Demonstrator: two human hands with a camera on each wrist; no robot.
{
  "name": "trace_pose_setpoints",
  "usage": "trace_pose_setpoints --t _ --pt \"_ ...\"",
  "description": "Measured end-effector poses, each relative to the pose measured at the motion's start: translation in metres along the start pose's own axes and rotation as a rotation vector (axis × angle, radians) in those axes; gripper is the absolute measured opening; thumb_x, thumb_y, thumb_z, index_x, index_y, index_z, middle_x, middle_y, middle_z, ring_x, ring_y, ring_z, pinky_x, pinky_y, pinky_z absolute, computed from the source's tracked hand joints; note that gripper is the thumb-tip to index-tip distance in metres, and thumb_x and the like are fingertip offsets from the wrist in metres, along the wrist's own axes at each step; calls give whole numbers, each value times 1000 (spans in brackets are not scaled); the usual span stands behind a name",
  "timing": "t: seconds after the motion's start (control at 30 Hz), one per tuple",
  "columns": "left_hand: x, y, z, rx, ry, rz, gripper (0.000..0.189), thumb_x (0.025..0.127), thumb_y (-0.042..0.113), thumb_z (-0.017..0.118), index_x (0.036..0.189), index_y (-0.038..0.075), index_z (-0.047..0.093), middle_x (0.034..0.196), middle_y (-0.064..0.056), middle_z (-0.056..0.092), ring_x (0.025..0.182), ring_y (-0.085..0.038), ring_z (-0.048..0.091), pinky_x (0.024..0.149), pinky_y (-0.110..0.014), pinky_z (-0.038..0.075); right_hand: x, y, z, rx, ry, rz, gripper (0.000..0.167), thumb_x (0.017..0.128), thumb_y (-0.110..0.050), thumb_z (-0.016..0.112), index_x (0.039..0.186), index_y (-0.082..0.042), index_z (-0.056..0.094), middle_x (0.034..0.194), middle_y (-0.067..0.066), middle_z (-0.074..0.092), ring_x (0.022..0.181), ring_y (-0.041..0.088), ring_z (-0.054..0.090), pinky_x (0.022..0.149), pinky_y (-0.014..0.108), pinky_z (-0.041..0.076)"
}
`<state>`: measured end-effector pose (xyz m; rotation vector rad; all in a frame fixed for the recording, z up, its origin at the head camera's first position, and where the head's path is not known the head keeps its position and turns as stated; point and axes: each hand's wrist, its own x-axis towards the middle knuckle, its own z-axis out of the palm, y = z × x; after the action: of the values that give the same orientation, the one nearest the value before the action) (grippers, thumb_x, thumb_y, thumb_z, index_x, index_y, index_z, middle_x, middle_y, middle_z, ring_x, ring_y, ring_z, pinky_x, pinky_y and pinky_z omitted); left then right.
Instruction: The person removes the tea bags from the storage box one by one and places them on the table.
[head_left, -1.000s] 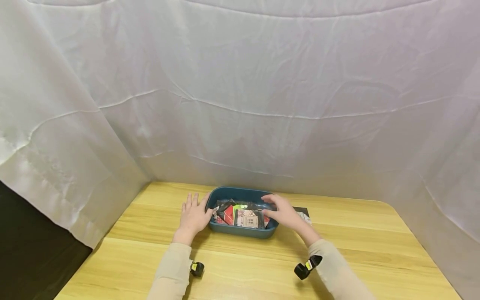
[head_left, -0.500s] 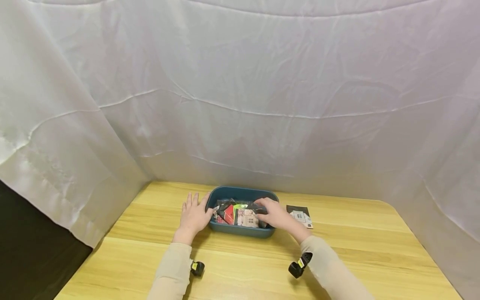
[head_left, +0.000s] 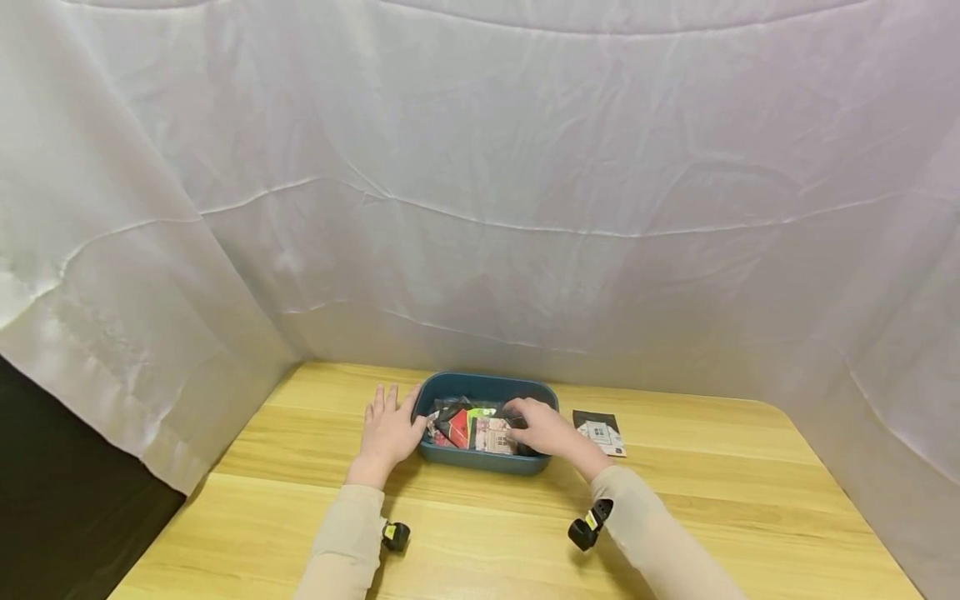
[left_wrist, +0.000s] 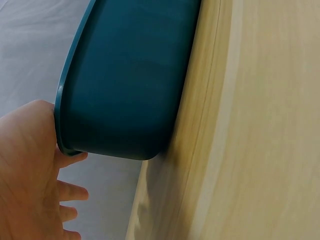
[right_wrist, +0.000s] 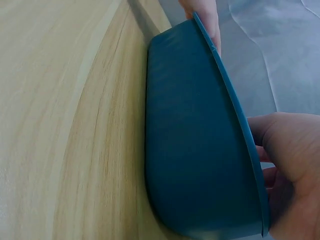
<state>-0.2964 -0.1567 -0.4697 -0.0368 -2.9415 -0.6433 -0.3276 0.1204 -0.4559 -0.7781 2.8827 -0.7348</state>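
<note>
Nearest: beige sleeves (head_left: 337,533), wrinkled, cut off by lower edge. Left hand (head_left: 387,435): fingers straight, spread, resting at rim of smooth blue bin (head_left: 480,460). Right hand (head_left: 547,431): fingers bent down into bin, tips hidden; cannot tell if they hold anything. Overlapping flat packets (head_left: 492,435) inside, print unreadable. Black-white packet (head_left: 598,433) right of bin, on wood-grain table (head_left: 480,521). Behind: creased satiny curtain (head_left: 480,208).

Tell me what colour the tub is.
Dark teal blue; the tub shows best in the right wrist view.
</note>
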Motion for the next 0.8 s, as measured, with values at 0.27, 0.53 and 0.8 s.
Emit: trace_pose_setpoints --t 0.27,0.53,0.8 --pt "1 0 3 2 0 -2 61 97 38 48 153 20 34 159 -25 23 150 -46 3 118 -65 11 -2 1 0 44 7 -5 40 91 -20 67 128 -7 58 121 14 65 112 31 62 92 48 53" --pt "1 0 2 1 6 2 60 96 38 49 152 20 35 159 -25 24 150 -47 6 118 -65 13 -4 -1 0 90 20 16 39 92 -19 66 128 -7 58 121 13 65 112 29 63 90 47 54" --pt "1 2 2 -11 0 2 61 96 38 49 152 20 35 159 -26 22 150 -47 3 118 -66 10 -8 -3 0 78 63 12 35 91 -18 67 124 -8 61 118 13 67 111 29 64 90 47 54"
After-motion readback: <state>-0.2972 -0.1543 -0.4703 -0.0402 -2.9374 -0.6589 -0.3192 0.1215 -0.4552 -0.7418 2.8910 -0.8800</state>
